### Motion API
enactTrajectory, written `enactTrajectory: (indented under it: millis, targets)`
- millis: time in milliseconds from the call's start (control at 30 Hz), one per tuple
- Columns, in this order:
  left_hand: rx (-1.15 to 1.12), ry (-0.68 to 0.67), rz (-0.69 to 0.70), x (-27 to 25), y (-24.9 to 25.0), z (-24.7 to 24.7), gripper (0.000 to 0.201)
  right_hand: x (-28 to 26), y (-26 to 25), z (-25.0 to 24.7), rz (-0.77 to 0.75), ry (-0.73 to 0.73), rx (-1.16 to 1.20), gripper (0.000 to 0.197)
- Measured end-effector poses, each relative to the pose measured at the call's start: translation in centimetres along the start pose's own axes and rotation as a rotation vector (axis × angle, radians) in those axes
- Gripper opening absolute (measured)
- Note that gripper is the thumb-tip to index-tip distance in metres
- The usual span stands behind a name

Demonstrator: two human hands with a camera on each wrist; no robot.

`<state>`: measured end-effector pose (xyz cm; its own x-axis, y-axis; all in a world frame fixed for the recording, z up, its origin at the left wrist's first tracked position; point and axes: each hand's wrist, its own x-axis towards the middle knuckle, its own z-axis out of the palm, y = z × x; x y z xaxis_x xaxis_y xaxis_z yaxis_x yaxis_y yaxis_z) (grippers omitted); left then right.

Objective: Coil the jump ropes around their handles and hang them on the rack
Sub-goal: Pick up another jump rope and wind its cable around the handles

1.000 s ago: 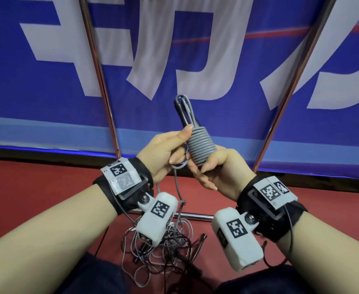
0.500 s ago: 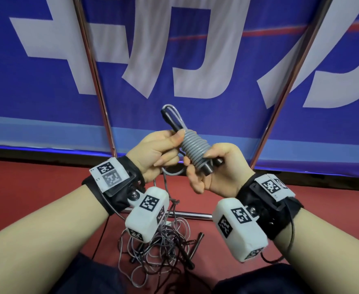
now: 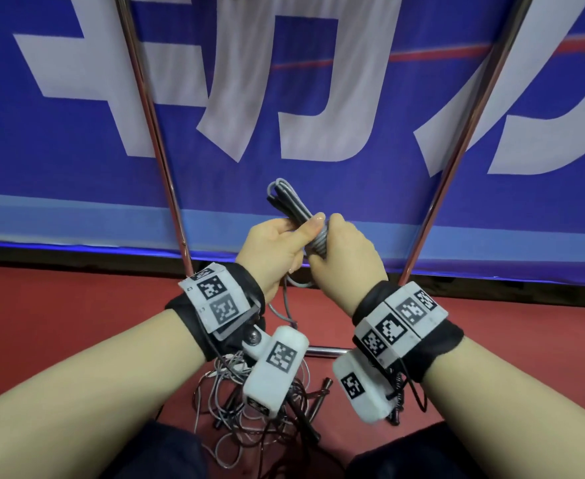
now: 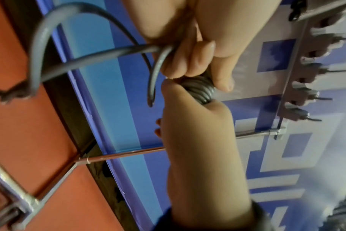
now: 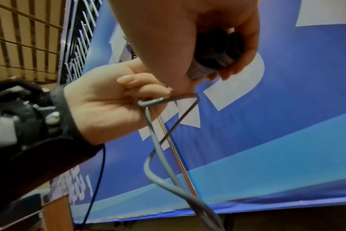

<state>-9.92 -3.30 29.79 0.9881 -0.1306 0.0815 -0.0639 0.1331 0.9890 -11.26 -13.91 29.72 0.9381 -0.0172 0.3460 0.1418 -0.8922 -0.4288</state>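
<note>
Nearest, down on the red floor point(image 3: 59, 323) between the forearms: a loose tangle of ropes point(image 3: 249, 420), grey and dark strands with dark handles poking out. Up from there, a slack grey tail point(image 5: 158, 156) rising to the left hand point(image 3: 270, 250), pinched in curled fingers. Just right and touching, the right hand point(image 3: 346, 257), wrapped tight around the coiled jump rope point(image 3: 318, 236), grey turns stacked on dark handles, tilted up and left, tips point(image 3: 277, 195) sticking out above the knuckles. Behind the hands, the rack's point(image 3: 152, 133) two chrome posts, one left, one right, with a bar low between. Farthest back, a blue banner point(image 3: 353, 63) with big white letters.
</note>
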Motion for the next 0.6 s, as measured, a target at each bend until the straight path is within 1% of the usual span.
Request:
enactTrajectory:
  millis: [100, 167, 233, 300, 333, 400, 433, 500, 533, 567, 600]
  targets:
    - [0.174, 0.013, 0.100, 0.0, 0.6, -0.7, 0.023, -0.1, 0.4, -0.1, 0.021, -0.014, 0.215, 0.015]
    - [0.170, -0.006, 0.137, 0.0, 1.1, -1.2, 0.020, -0.1, 0.5, -0.3, 0.045, -0.078, 0.449, 0.020]
    - [0.106, -0.069, 0.157, -0.3, 1.7, -1.8, 0.024, -0.2, 0.5, -0.5, 0.084, -0.202, 0.722, 0.040]
    - [0.164, -0.149, 0.180, -0.4, 2.4, -2.6, 0.025, -0.2, 0.7, -0.8, 0.116, -0.316, 0.961, 0.059]
    - [0.216, -0.182, 0.195, -0.5, 2.6, -3.0, 0.023, -0.3, 0.7, -1.0, 0.115, -0.374, 1.060, 0.062]
    - [0.264, -0.231, 0.203, -0.7, 2.7, -3.5, 0.015, -0.6, 0.8, -1.5, 0.090, -0.495, 1.210, 0.054]
    - [0.259, -0.265, 0.200, -0.7, 2.6, -3.6, 0.017, -0.6, 0.8, -1.7, 0.076, -0.537, 1.271, 0.049]
    - [0.166, -0.323, 0.163, -0.6, 2.1, -3.5, 0.027, -0.7, 0.7, -2.0, 0.050, -0.594, 1.381, 0.039]
    - [0.089, -0.341, 0.134, -0.5, 1.9, -3.5, 0.030, -0.7, 0.6, -2.3, 0.020, -0.621, 1.421, 0.030]
    - [0.029, -0.353, 0.102, -0.3, 1.9, -3.4, 0.042, -0.7, 0.6, -2.7, -0.021, -0.658, 1.449, 0.021]
    - [0.002, -0.371, 0.071, -0.2, 1.8, -3.5, 0.055, -0.8, 0.6, -2.8, -0.051, -0.705, 1.462, 0.025]
